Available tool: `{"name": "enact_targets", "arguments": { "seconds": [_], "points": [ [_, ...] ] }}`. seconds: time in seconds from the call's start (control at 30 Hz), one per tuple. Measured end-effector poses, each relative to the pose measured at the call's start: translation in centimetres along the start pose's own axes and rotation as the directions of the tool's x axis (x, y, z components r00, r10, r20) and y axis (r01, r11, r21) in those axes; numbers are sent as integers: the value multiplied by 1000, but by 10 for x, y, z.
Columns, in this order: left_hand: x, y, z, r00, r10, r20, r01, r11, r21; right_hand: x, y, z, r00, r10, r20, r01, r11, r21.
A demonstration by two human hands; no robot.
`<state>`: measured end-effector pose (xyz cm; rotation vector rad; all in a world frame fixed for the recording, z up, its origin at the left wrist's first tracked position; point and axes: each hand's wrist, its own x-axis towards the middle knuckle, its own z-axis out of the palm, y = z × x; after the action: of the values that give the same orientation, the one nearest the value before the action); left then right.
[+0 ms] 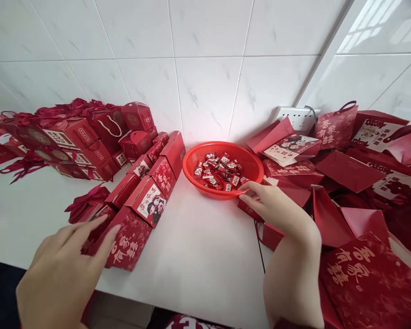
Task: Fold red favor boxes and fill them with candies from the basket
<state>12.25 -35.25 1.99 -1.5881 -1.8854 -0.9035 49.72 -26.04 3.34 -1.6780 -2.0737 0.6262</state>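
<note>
My left hand (63, 269) is at the near end of a double row of red gift boxes. Its thumb and forefinger are spread over the top of the nearest gift box (132, 240), which has pale lettering; whether they touch it I cannot tell. Beside the right rim of a red plastic basket (222, 195) is my right hand (272, 203), fingers bent and tips close together. What they hold, if anything, is hidden. Small wrapped candies (222, 171) in red and white lie in the basket. Just under my right hand, a small red box (249, 209) shows partly.
Tied red boxes with ribbons (78, 137) are stacked at the back left. Red gift bags and unfolded boxes (359, 183) pile up on the right. A white power strip (294, 118) stands against the tiled wall (208, 91). The white table (192, 256) has its edge nearest me.
</note>
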Motion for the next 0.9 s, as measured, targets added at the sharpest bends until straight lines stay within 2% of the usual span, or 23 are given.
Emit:
{"name": "enact_targets", "arguments": {
  "seconds": [0.07, 0.13, 0.17, 0.23, 0.3, 0.37, 0.43, 0.5, 0.6, 0.73, 0.9],
  "points": [
    [7, 27, 7, 982, 106, -157, -117, 991, -67, 1, 4, -1, 999, 29, 23, -29, 999, -22],
    [15, 61, 20, 940, 249, -231, -304, 921, -243, 1, 12, -4, 996, 84, -9, -84, 995, -51],
    [19, 80, 29, 931, 313, -191, -363, 859, -362, 0, 17, -6, 992, 114, -48, -116, 992, -58],
    [25, 116, 53, 903, 413, -114, -393, 692, -605, -1, 30, -10, 974, 167, -154, -178, 982, -60],
    [27, 146, 87, 888, 459, -27, -316, 567, -761, -3, 45, -14, 939, 209, -273, -237, 968, -76],
    [22, 165, 125, 891, 453, 31, -235, 517, -823, -3, 61, -16, 903, 254, -347, -304, 947, -99],
    [10, 171, 162, 896, 440, 58, -205, 525, -826, -2, 74, -18, 884, 299, -360, -356, 929, -102],
    [-6, 166, 191, 886, 457, 81, -197, 528, -826, 2, 84, -17, 886, 333, -323, -379, 921, -90],
    [-30, 151, 219, 859, 496, 124, -191, 537, -822, 12, 92, -11, 906, 379, -188, -400, 913, -84],
    [-42, 140, 236, 850, 487, 200, -142, 578, -803, 32, 93, 4, 906, 423, -30, -424, 899, -113],
    [-42, 139, 240, 846, 468, 257, -91, 601, -794, 52, 88, 19, 890, 454, -33, -453, 876, -167]
  ]
}}
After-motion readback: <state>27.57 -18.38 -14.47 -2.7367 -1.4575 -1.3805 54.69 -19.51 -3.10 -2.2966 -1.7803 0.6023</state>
